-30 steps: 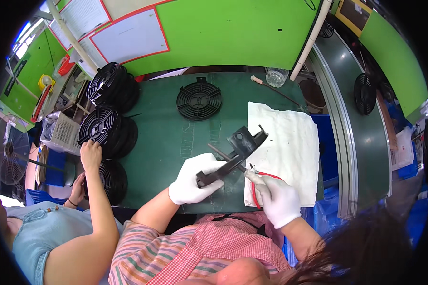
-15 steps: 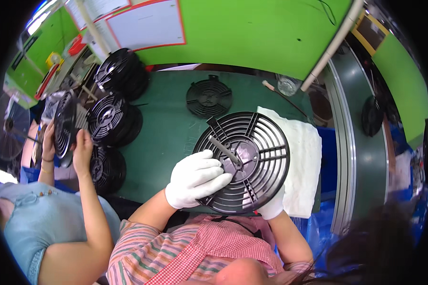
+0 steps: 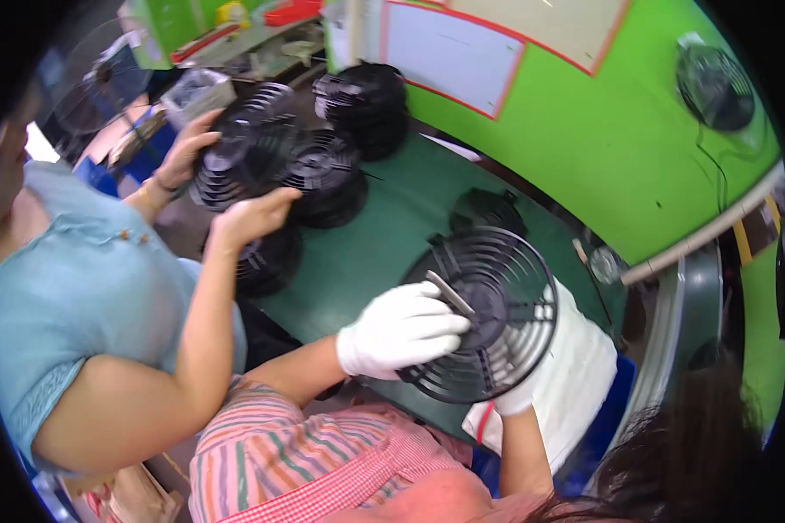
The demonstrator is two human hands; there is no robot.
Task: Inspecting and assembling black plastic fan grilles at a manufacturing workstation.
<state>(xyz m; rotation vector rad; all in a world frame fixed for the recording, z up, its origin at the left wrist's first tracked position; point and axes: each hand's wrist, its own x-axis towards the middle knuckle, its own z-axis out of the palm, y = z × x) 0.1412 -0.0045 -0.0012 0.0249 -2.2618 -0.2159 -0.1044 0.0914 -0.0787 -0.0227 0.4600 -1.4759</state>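
Note:
A round black plastic fan grille (image 3: 515, 370) is tilted above the bench in front of me. My left hand (image 3: 401, 331), in a white glove, grips its left side, fingers together and reaching across the rings to the hub. A short grey rod (image 3: 449, 293) slants over the hub beside those fingertips; whether it is fixed there or held I cannot tell. My right hand (image 3: 516, 399), also gloved, supports the grille's lower right edge from behind, its fingers mostly hidden. Under the grille's right side lies a white cloth (image 3: 576, 366).
At left a co-worker holds another black grille (image 3: 244, 144) in bare hands. Stacks of grilles (image 3: 371, 113) stand on the green bench (image 3: 392, 196). One more grille (image 3: 488, 212) lies beyond mine. A glass jar (image 3: 607, 264) stands near the green wall, where a small fan (image 3: 715, 87) hangs.
My view has swung left, shifting the bench and cloth rightward and downward in the picture. Both my hands keep to the same grille. The co-worker's grille has turned and come nearer the stacks.

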